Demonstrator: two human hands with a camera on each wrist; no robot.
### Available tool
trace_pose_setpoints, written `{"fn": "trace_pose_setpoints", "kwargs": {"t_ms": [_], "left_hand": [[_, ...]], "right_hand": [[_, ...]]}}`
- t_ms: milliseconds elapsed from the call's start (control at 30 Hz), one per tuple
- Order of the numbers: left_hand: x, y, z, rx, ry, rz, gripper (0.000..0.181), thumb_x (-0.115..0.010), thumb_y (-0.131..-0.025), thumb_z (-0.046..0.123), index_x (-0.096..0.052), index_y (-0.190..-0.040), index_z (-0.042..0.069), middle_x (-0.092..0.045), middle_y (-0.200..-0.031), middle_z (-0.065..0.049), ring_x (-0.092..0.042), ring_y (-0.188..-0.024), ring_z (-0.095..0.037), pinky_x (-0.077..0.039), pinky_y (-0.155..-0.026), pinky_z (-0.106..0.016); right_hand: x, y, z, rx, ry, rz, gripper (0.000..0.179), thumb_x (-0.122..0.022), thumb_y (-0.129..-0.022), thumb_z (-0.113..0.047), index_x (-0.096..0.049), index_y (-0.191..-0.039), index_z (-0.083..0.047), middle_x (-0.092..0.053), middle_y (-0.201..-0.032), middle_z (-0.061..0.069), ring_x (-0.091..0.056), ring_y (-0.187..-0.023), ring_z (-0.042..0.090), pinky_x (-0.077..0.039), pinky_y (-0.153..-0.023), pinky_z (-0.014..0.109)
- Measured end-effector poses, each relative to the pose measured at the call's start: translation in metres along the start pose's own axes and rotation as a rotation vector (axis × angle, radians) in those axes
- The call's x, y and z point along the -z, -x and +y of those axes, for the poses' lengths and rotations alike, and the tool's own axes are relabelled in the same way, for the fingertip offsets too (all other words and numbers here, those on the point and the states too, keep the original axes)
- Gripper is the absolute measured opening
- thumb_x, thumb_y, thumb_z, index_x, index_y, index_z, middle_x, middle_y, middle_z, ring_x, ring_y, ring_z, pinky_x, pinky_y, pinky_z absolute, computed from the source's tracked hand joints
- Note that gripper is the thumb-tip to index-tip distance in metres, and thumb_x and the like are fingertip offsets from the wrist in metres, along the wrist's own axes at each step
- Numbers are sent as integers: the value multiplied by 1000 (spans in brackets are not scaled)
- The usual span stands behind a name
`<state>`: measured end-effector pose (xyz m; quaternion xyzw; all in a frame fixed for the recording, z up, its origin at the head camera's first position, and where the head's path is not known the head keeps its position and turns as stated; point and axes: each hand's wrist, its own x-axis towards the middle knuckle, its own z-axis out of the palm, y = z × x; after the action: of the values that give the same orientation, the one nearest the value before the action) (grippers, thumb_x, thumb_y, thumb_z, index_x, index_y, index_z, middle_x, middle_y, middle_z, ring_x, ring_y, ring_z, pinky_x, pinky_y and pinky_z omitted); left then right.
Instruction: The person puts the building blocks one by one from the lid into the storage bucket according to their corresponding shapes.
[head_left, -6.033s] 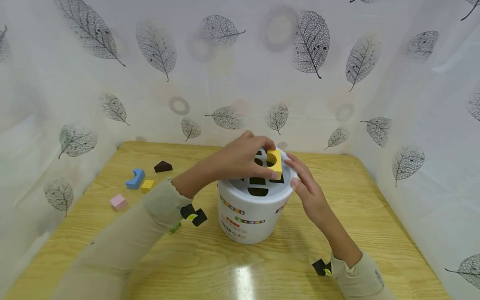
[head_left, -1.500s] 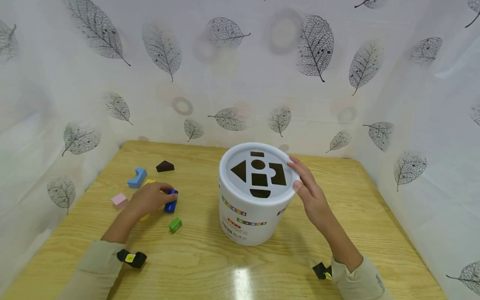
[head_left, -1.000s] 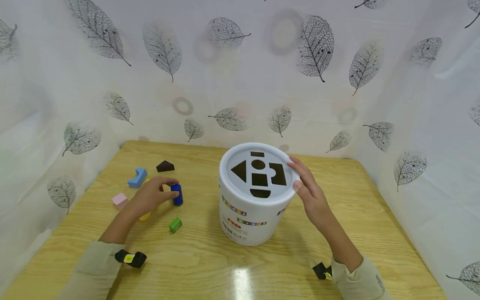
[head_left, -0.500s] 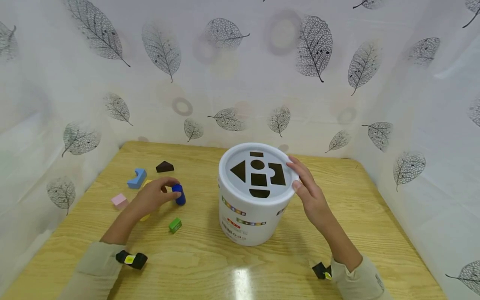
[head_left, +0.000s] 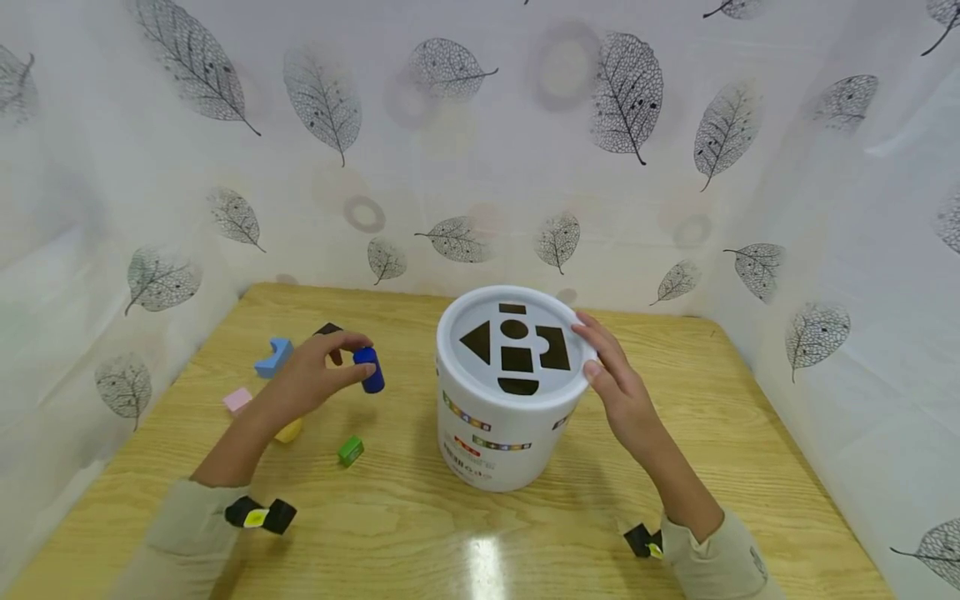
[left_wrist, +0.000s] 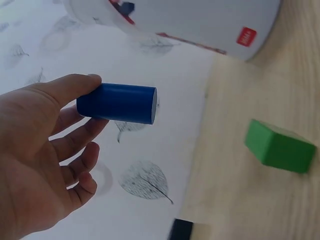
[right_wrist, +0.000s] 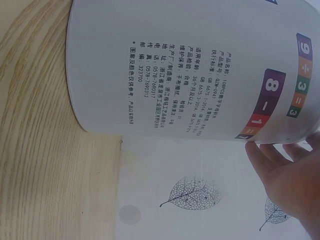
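Cylinder (head_left: 369, 370): blue, pinched in left hand (head_left: 313, 375) above the table (head_left: 405, 533)
Bucket (head_left: 495, 429): right hand (head_left: 621, 392) touches its rim, fingers straightened
Dark block (head_left: 327, 329): I see only part, behind left hand

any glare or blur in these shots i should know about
Head view: a bright glare streak on the wooden tabletop near the bottom edge; left wrist view: the green block looks soft, while the blue cylinder has cleaner edges; right wrist view: much of the print on the white bucket is legible, with the leaf-patterned sheet looking pale.
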<state>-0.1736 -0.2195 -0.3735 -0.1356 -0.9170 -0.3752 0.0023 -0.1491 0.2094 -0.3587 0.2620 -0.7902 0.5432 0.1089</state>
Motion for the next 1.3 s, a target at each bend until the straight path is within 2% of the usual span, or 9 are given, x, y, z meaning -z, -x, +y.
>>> {"fn": "trace_pose_setpoints", "kwargs": {"t_ms": [100, 233, 333, 500, 800, 900, 1000, 1300], "left_hand": [[5, -1, 14, -37, -23, 13, 48, -68, -96, 43, -62, -133, 13, -66, -119, -6, -52, -105, -26, -46, -77, -38], [12, -2, 31, -104, -4, 25, 44, -70, -96, 37, -64, -130, 11, -67, -123, -6, -54, -108, -25, -46, -89, -45], [18, -2, 44, -122, 16, 24, 42, -70, -96, 35, -65, -130, 9, -67, -125, -7, -54, -109, -26, -45, -93, -47], [29, -3, 64, -107, -13, 36, 40, -68, -96, 39, -66, -128, 15, -65, -120, -5, -52, -105, -26, -45, -86, -42], [46, -12, 95, -153, -21, 69, 41, -68, -96, 43, -65, -128, 19, -57, -115, -6, -45, -108, -26, -40, -81, -42], [46, -17, 106, -168, -8, 75, 40, -68, -95, 42, -65, -129, 20, -57, -113, -6, -45, -108, -25, -40, -80, -42], [45, -25, 117, -212, 14, 69, 36, -69, -96, 40, -66, -126, 21, -59, -112, -5, -44, -107, -24, -39, -81, -43], [27, -54, 144, -319, 58, 26, 37, -74, -92, 38, -68, -124, 18, -63, -120, 1, -47, -111, -19, -41, -90, -42]], "right_hand": [[0, 0, 0, -2, 1, -1, 46, -37, -107, -12, -44, -153, -16, -28, -165, -3, -23, -153, 20, -30, -113, 15], [-1, 0, -1, -6, 2, 1, 46, -37, -107, -12, -44, -152, -16, -28, -165, -3, -23, -153, 20, -30, -112, 14], [-1, 1, -1, -9, 3, 3, 46, -38, -107, -12, -45, -152, -16, -28, -165, -3, -23, -153, 21, -30, -113, 14], [-1, 2, -1, -18, 2, 2, 45, -37, -108, -13, -44, -152, -16, -27, -165, -1, -22, -154, 21, -29, -113, 14], [0, 1, 0, -6, 1, 1, 46, -37, -108, -12, -44, -152, -16, -28, -165, -2, -22, -154, 20, -29, -113, 14], [0, 1, 0, -10, -1, -2, 45, -37, -108, -13, -44, -152, -16, -27, -165, -3, -22, -154, 20, -30, -113, 14], [0, 1, 0, -15, 0, -1, 46, -37, -108, -13, -44, -153, -17, -27, -165, -4, -21, -154, 20, -30, -113, 14], [0, 0, 0, -17, -8, -8, 46, -37, -108, -13, -44, -153, -18, -27, -165, -5, -22, -153, 20, -31, -112, 14]]}}
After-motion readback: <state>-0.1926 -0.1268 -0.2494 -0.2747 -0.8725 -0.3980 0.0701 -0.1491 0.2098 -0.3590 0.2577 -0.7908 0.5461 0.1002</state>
